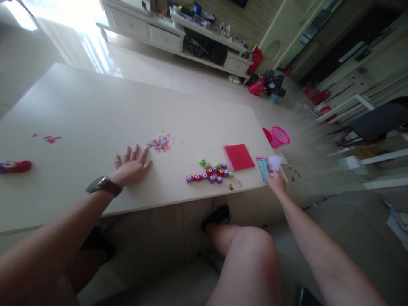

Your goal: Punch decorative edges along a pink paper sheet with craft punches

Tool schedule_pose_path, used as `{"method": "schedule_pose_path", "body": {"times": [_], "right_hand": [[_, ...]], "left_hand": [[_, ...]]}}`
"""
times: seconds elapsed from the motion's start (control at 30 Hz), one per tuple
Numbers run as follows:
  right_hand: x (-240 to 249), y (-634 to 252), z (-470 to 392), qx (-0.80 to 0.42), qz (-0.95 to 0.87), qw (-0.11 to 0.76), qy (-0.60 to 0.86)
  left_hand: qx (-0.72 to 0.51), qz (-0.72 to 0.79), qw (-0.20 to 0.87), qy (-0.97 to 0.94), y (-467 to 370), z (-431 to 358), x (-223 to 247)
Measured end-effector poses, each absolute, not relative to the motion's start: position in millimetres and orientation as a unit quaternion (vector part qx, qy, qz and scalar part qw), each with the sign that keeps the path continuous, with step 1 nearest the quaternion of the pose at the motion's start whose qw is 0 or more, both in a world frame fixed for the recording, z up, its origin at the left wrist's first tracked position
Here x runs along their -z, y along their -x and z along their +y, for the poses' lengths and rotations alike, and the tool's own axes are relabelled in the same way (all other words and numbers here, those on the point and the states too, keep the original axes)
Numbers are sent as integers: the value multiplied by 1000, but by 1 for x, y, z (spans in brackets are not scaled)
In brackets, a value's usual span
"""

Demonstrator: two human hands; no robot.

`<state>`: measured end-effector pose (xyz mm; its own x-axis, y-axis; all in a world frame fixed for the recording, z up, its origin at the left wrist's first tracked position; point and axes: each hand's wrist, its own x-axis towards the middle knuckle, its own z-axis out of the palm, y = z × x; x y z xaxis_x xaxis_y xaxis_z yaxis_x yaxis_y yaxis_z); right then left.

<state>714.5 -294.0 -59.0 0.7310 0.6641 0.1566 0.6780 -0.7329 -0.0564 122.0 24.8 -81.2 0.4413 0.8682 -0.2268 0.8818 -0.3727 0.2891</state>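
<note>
My left hand point(132, 166) lies flat on the white table point(127, 106) with its fingers spread and nothing held. Just beyond its fingertips is a pile of small colorful bits point(161, 143). At the table's right end, my right hand point(276, 182) grips a fanned stack of papers point(274, 163), with teal and white sheets showing. Left of those papers lies a red square pad point(239, 157). Between the pad and my left hand sit several green, red and purple eye-patterned beads point(212, 171), grouped near the front edge.
Small pink bits point(52, 139) and a red and purple eye-patterned piece point(19, 166) are at the table's left. A pink basket point(279, 137) stands beyond the right end. A white cabinet point(164, 37) is across the floor. My knee is below the front edge.
</note>
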Motion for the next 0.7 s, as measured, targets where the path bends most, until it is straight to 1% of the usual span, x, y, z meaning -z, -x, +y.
{"method": "schedule_pose_path", "body": {"times": [0.4,0.7], "right_hand": [[54,-711,-292,47,-328,51,942],[46,-714,-295,31,-284,83,955]], "left_hand": [[16,531,194,-825,-123,23,77],[4,530,208,-822,-123,24,78]]}}
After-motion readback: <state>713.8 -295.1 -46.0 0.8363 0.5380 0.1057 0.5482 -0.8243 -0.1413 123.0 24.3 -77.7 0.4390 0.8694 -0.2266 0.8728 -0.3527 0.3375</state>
